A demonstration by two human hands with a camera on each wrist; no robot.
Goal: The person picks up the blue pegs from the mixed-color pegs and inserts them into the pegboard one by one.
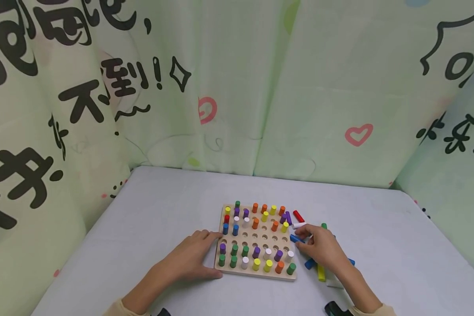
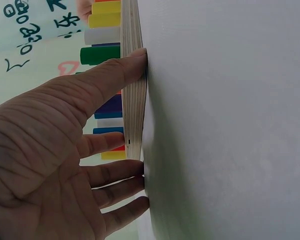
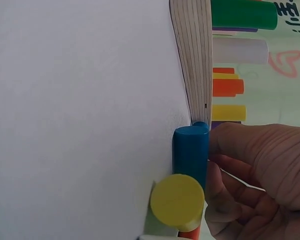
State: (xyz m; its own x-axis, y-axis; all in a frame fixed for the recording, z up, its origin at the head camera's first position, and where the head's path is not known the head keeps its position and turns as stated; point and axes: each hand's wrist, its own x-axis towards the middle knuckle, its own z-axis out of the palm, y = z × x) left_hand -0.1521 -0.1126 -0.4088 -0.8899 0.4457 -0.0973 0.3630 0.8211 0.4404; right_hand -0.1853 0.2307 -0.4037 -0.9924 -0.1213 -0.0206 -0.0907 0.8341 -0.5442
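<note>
A wooden pegboard [image 1: 260,275] stands on the table with coloured pegs upright in its back and front rows; bare holes show between them. My left hand [image 1: 191,254] rests against the board's left side, its fingers spread and the thumb at the near corner. In the left wrist view, the thumb touches the board's edge [image 2: 133,100]. Just off the board's right side, my right hand [image 1: 323,245] pinches a blue peg [image 1: 296,238] that lies at a slant, thumb and forefinger on either side of it. The right wrist view shows the fingers partly hidden behind another blue peg [image 3: 190,152].
Loose pegs lie right of the board, among them a red peg [image 1: 298,216], a white peg [image 1: 299,225], a yellow peg [image 1: 321,273] and a blue peg [image 1: 310,263]. A printed curtain [image 1: 229,145] hangs around the table [image 1: 174,197].
</note>
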